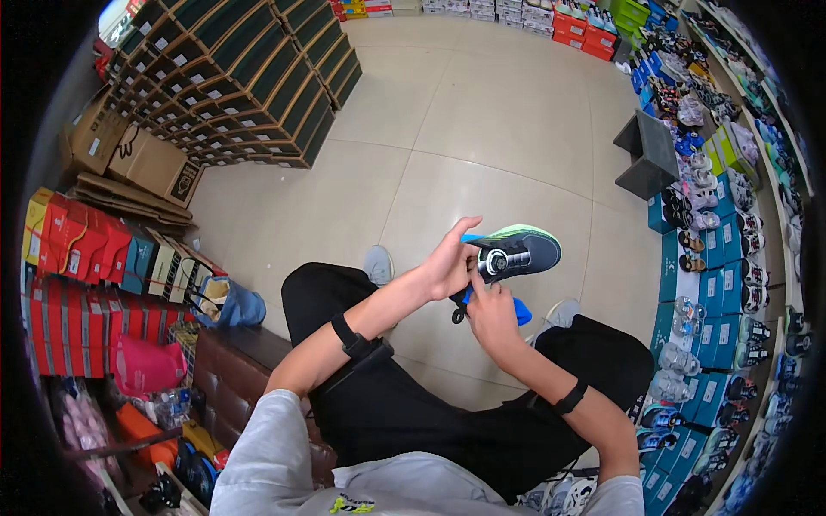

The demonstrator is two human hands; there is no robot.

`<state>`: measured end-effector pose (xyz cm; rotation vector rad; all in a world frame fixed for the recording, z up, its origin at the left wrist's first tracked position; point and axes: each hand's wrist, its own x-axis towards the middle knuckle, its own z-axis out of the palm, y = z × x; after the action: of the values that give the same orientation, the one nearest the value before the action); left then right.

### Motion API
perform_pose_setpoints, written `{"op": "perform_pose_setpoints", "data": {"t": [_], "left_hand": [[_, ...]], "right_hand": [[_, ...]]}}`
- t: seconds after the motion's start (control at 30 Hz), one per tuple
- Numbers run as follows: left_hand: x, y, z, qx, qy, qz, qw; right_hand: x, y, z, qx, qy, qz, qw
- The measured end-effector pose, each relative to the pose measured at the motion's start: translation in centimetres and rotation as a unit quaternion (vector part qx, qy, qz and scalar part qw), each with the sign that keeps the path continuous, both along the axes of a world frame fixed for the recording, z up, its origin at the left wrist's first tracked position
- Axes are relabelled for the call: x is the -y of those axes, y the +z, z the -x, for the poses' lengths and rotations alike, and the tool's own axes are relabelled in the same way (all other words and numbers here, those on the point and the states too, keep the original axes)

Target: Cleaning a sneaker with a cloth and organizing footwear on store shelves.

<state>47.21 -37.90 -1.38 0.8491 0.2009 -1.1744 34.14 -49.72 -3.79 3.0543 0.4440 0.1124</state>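
Observation:
A dark grey sneaker (539, 251) with a pale green sole edge is in front of me above the floor, its toe pointing right. A round dial (497, 261) sits on its upper. My left hand (445, 264) grips the ankle end, with its thumb stretched out past the shoe. The index finger of my right hand (493, 316) reaches to the shoe just below the dial. Blue material (521, 312) shows beside my right hand, and a black loop (459, 315) hangs to its left. My hands hide the shoe's heel end.
Stacked shoe boxes (245, 71) rise at the far left, with cardboard cartons (151, 161) beside them. A dark grey stool-like block (648, 155) stands at right before displayed shoes and teal boxes (710, 297). A brown padded bench (232, 374) is at my left. Pale floor tiles (497, 122) extend ahead.

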Motion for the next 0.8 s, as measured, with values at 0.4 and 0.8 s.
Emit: {"op": "perform_pose_setpoints", "data": {"t": [0.4, 0.8], "left_hand": [[-5.1, 9.6, 0.6, 0.263, -0.044, 0.003, 0.964], [-31.1, 7.4, 18.8, 0.394, 0.076, -0.512, 0.760]], "right_hand": [[3.0, 1.4, -0.8, -0.249, -0.099, -0.126, 0.955], [3.8, 4.4, -2.3, -0.154, -0.082, -0.122, 0.977]]}}
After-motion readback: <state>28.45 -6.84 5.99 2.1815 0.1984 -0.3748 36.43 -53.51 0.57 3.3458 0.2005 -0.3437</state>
